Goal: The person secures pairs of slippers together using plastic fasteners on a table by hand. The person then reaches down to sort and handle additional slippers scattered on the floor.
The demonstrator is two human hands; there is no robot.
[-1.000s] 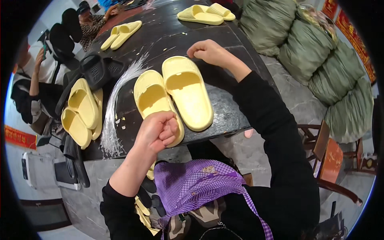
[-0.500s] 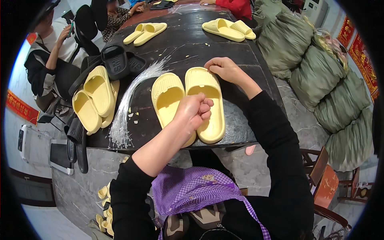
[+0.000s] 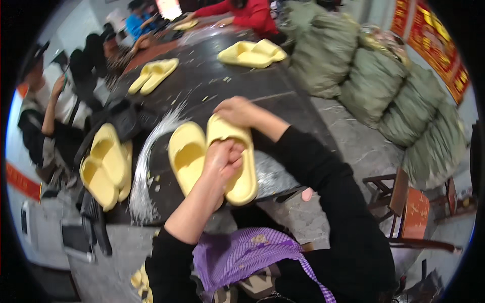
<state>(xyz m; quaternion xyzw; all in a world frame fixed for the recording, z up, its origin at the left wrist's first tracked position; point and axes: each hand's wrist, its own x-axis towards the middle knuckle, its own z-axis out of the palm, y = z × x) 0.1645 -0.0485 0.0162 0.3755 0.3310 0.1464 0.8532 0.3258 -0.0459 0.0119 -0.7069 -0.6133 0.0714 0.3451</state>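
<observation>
A pair of yellow slippers lies in front of me at the table's near edge, toes pointing away. My right hand (image 3: 236,111) has its fingers bent over the toe of the right slipper (image 3: 245,177). Above that slipper's foot opening, my left hand (image 3: 225,157) is closed in a fist; anything inside its fingers is hidden. The left slipper (image 3: 186,151) is next to it, partly covered by my left forearm. To the left, a bundle of clear plastic fasteners (image 3: 146,187) fans out along the tabletop.
More yellow slippers (image 3: 103,179) are stacked at the left edge beside black slippers (image 3: 124,118). Farther pairs (image 3: 154,74) (image 3: 250,54) sit across the dark table (image 3: 202,101). Large green sacks (image 3: 374,86) line the right side, near a wooden chair (image 3: 415,219). Several people work around the table.
The whole view has shifted, so the table and slippers appear lower and farther left. My right hand has come further over the slipper's toe; my left stays curled above its opening.
</observation>
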